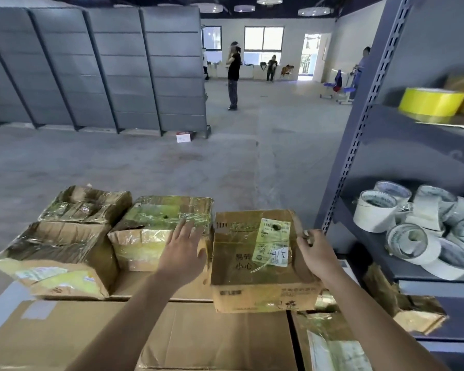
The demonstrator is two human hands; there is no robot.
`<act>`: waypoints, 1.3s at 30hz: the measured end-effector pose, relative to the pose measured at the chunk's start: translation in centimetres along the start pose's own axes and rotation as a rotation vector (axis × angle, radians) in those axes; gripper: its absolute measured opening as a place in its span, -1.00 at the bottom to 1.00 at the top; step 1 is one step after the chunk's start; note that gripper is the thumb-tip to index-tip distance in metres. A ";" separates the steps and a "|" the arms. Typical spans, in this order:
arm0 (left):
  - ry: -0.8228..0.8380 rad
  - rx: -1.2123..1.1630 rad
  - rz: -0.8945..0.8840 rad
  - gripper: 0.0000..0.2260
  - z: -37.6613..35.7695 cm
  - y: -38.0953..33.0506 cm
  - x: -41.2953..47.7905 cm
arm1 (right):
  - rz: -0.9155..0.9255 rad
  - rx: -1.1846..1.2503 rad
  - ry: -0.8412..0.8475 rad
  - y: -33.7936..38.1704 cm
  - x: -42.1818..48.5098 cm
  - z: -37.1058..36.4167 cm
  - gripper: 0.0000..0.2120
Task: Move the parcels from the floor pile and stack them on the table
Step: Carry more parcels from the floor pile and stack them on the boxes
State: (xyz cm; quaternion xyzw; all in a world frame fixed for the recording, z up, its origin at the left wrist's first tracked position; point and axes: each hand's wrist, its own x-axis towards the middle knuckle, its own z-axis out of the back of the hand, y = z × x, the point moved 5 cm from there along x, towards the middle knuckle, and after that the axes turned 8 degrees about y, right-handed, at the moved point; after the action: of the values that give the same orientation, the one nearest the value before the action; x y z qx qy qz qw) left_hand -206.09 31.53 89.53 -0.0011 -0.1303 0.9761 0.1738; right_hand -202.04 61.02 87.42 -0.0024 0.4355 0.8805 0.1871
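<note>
A worn cardboard parcel (255, 261) with a yellow-green label sits on top of larger flat boxes (198, 336). My right hand (315, 253) grips its right upper edge, fingers curled over the corner. My left hand (182, 250) lies with straight fingers against the parcel's left side, reaching over a taped parcel (158, 226) beside it. Two more taped parcels stand to the left, one (56, 261) in front and one (89, 203) behind it.
A grey metal shelf unit (359, 145) stands close on the right with white tape rolls (413, 231) and a yellow roll (431, 101). Grey shelving backs (97, 68) line the left. Open concrete floor lies ahead, with people standing far off.
</note>
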 end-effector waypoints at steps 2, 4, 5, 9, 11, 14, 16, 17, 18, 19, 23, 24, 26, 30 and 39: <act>0.165 0.082 -0.076 -0.39 -0.8 0.7 0.5 | 0.024 -0.035 -0.006 0.5 -0.2 -0.1 -0.60; 0.252 0.154 -0.122 -0.23 -1.3 1.3 0.4 | 0.036 -0.064 -0.012 0.9 -0.3 -0.2 -0.63; 0.270 0.183 -0.136 -0.14 -1.4 1.5 0.3 | 0.035 -0.078 -0.021 1.1 -0.3 -0.3 -0.64; 0.334 0.227 -0.158 0.11 -1.7 2.1 0.4 | 0.037 -0.125 -0.057 1.4 -0.3 -0.5 -0.63; 0.341 0.213 -0.156 0.12 -1.7 1.9 0.4 | 0.029 -0.139 -0.069 1.6 0.0 -0.6 -0.64; 0.235 0.224 -0.163 -0.05 -1.4 1.5 0.6 | 0.025 -0.172 -0.066 2.1 0.6 -0.8 -0.65; 0.180 0.248 -0.164 -0.12 -1.3 1.3 0.6 | 0.020 -0.195 -0.041 2.5 1.2 -0.9 -0.65; 0.169 0.255 -0.160 -0.14 -1.4 1.2 0.6 | 0.016 -0.207 -0.028 2.8 1.6 -0.9 -0.65; 0.164 0.260 -0.154 -0.14 -1.4 1.1 0.6 | 0.012 -0.219 -0.019 3.0 2.1 -0.8 -0.66; 0.157 0.267 -0.148 -0.14 -1.4 1.0 0.7 | 0.009 -0.225 -0.014 3.3 2.6 -0.7 -0.66; 0.100 0.285 -0.112 -0.20 -1.5 0.8 1.2 | 0.001 -0.228 -0.009 3.8 4.1 -0.8 -0.69; 0.093 0.291 -0.099 -0.22 -1.5 0.8 1.3 | 0.001 -0.227 -0.013 3.8 4.2 -0.8 -0.70; 0.076 0.300 -0.083 -0.25 -1.7 0.8 1.4 | 0.015 -0.233 -0.018 3.8 4.1 -0.9 -0.70; 0.034 0.290 -0.117 -0.26 -2.4 1.2 1.5 | 0.033 -0.263 0.025 4.2 3.2 -1.2 -0.59; -0.053 0.358 -0.191 -0.28 -3.1 1.7 2.1 | 0.068 -0.345 -0.049 3.7 3.1 -2.9 -0.71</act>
State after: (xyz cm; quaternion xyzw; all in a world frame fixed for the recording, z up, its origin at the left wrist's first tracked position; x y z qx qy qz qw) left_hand -208.54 31.51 86.16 0.0677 0.0413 0.9625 0.2594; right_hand -206.57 57.77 87.95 0.0018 0.2733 0.9478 0.1645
